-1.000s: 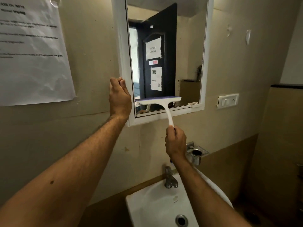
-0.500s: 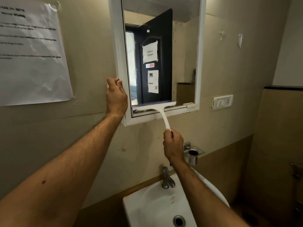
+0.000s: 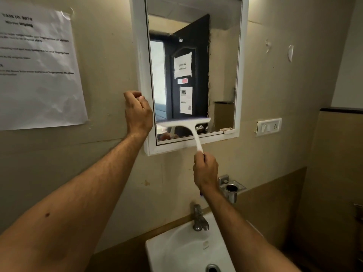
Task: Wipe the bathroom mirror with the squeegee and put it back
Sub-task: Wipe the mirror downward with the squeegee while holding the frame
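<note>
My right hand (image 3: 205, 170) grips the white plastic squeegee (image 3: 188, 127) low on the white-framed mirror (image 3: 193, 61), left hand (image 3: 137, 112) curled on its frame; blade may strike the bottom rim, smearing.

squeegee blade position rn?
Head view: squeegee blade lies across the mirror glass near its bottom edge, left of centre, handle gripped by the right hand.
</note>
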### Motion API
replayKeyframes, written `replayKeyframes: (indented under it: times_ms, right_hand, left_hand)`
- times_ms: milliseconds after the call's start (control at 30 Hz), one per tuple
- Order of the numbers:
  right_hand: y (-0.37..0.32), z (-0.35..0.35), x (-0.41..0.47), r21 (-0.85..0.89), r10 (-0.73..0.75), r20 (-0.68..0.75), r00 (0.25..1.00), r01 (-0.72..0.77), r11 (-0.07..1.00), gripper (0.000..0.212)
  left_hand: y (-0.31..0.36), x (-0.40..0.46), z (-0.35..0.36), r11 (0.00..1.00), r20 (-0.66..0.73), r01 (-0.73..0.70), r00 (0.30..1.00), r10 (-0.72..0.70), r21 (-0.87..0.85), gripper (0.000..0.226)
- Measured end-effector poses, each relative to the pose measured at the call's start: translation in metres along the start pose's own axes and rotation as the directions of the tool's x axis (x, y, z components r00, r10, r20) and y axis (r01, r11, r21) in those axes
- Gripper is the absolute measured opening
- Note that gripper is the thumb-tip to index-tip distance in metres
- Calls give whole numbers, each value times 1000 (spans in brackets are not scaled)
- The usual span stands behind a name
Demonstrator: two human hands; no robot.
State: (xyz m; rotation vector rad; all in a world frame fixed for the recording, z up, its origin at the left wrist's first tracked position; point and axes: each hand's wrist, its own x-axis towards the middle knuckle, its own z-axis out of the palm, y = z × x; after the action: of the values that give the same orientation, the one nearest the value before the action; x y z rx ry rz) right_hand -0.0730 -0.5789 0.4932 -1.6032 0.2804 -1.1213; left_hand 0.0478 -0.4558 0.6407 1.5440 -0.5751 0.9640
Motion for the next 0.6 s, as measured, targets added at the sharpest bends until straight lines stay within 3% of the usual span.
replayKeyframes:
  times_ms: [167, 433, 600]
  right_hand:
    - [-60, 16, 47, 37, -84, -20, 996, 85, 996, 45]
    - [-36, 6, 29, 18, -49, 21, 999, 48, 999, 33]
    - [-89, 13, 67, 29, -149, -25, 989, 149, 988, 38]
  left_hand:
    - [12, 16, 2, 1000, -4, 8, 1000, -8, 8, 21]
    - [28, 37, -3, 999, 40, 37, 998, -38, 31, 25]
    - [42, 54, 0, 999, 20, 47, 999, -47, 14, 9]
